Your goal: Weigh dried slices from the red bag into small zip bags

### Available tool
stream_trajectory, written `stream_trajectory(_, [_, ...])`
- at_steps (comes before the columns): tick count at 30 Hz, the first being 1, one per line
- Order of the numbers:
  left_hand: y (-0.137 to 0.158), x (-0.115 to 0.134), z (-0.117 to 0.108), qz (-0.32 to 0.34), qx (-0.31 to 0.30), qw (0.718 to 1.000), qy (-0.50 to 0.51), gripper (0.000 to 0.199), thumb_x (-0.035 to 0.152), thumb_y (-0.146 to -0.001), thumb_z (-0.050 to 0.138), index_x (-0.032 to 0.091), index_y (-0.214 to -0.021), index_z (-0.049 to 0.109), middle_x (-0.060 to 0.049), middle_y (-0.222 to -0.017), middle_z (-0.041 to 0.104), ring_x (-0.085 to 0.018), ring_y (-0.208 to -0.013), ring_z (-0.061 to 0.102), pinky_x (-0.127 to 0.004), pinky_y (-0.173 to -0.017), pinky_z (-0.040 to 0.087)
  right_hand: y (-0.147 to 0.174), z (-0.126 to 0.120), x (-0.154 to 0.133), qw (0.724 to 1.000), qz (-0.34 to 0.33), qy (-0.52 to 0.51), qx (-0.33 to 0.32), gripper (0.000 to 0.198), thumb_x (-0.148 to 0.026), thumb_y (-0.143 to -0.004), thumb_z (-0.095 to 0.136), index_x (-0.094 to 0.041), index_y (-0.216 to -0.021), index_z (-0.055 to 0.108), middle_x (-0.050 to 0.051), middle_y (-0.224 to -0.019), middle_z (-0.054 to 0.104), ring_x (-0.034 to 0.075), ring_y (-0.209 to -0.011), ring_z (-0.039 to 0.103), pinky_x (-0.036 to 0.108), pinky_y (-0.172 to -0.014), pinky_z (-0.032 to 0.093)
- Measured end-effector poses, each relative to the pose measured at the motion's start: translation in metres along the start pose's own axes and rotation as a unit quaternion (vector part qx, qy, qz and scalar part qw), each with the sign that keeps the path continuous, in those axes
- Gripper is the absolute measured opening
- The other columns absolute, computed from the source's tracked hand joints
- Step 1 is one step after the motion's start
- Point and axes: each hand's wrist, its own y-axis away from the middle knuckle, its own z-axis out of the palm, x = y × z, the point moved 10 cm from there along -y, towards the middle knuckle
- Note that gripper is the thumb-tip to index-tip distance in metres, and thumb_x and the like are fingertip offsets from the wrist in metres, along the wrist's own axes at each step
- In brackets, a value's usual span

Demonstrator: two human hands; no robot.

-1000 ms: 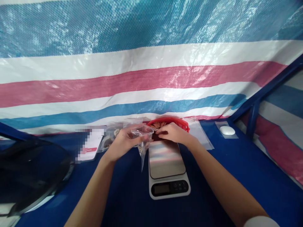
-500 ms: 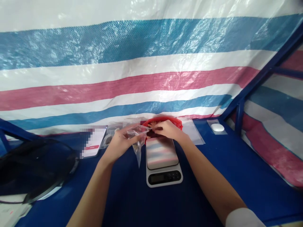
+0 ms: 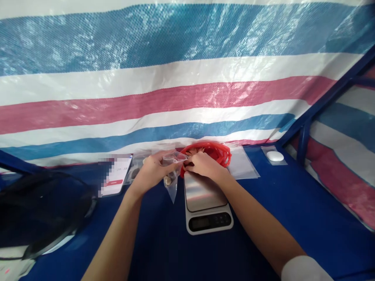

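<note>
My left hand [image 3: 155,171] is closed on a clear plastic bag [image 3: 175,186], which hangs with its pointed corner down. A small tan piece [image 3: 167,180] shows inside the bag. My right hand [image 3: 202,166] reaches across the far end of a kitchen scale [image 3: 205,193], its fingertips pinched together at the bag's mouth. Something small and dark shows by those fingertips, too hidden to name. Just behind this hand sits a red plastic basket [image 3: 224,154] with brownish dried pieces [image 3: 195,151] in it. The scale's metal plate is bare and its display looks dark.
Left of my hands lies a phone [image 3: 117,175], partly blurred out, beside more clear bags [image 3: 136,166]. Clear plastic sheets [image 3: 244,164] lie right of the basket, and a white rounded case [image 3: 274,156] farther right. A black round object [image 3: 43,210] fills the left side.
My right hand has shifted slightly left and down, closer to the bag's mouth. The camera view has moved a little. My left hand keeps its hold on the bag.
</note>
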Motion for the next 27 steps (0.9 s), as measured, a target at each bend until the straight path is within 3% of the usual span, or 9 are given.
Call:
stream_trajectory(6, [0.001, -0.003, 0.006, -0.007, -0.034, 0.997, 0.070, 0.055, 0.054, -0.075, 0.080, 0.021, -0.119, 0.075, -0.004, -0.079, 0.079, -0.020, -0.061, 0.069, -0.027, -0.055, 0.054, -0.008, 0.011, 0.004, 0.999, 0.034, 0.009, -0.017, 0.027, -0.034, -0.095, 0.063, -0.016, -0.111, 0.075, 0.016, -0.123, 0.070, 0.033, -0.114, 0.065, 0.046, -0.104, 0.042])
stream_trajectory(13, [0.001, -0.006, 0.005, -0.002, -0.026, 0.996, 0.084, 0.055, 0.054, -0.076, 0.080, 0.020, -0.118, 0.076, -0.005, -0.074, 0.078, -0.021, -0.061, 0.071, -0.028, -0.054, 0.054, -0.013, 0.018, 0.009, 0.998, 0.054, 0.004, -0.023, 0.022, -0.028, -0.092, 0.064, -0.014, -0.105, 0.075, 0.018, -0.117, 0.072, 0.031, -0.112, 0.065, 0.043, -0.101, 0.044])
stream_trajectory(22, [0.002, -0.005, 0.006, -0.009, -0.032, 0.997, 0.072, 0.056, 0.054, -0.077, 0.078, 0.018, -0.119, 0.075, -0.007, -0.086, 0.081, -0.023, -0.068, 0.074, -0.029, -0.059, 0.057, -0.001, -0.005, 0.010, 0.998, 0.037, -0.035, -0.041, 0.025, -0.026, -0.097, 0.058, -0.021, -0.095, 0.082, 0.008, -0.114, 0.076, 0.025, -0.095, 0.070, 0.035, -0.085, 0.047])
stream_trajectory(27, [0.001, -0.006, 0.007, -0.012, -0.032, 0.998, 0.057, 0.056, 0.055, -0.076, 0.079, 0.019, -0.119, 0.076, -0.006, -0.083, 0.080, -0.021, -0.062, 0.071, -0.028, -0.055, 0.055, 0.007, -0.006, 0.018, 0.997, 0.051, -0.011, -0.055, 0.025, -0.021, -0.095, 0.059, -0.027, -0.104, 0.082, 0.005, -0.101, 0.078, 0.024, -0.090, 0.069, 0.032, -0.080, 0.047])
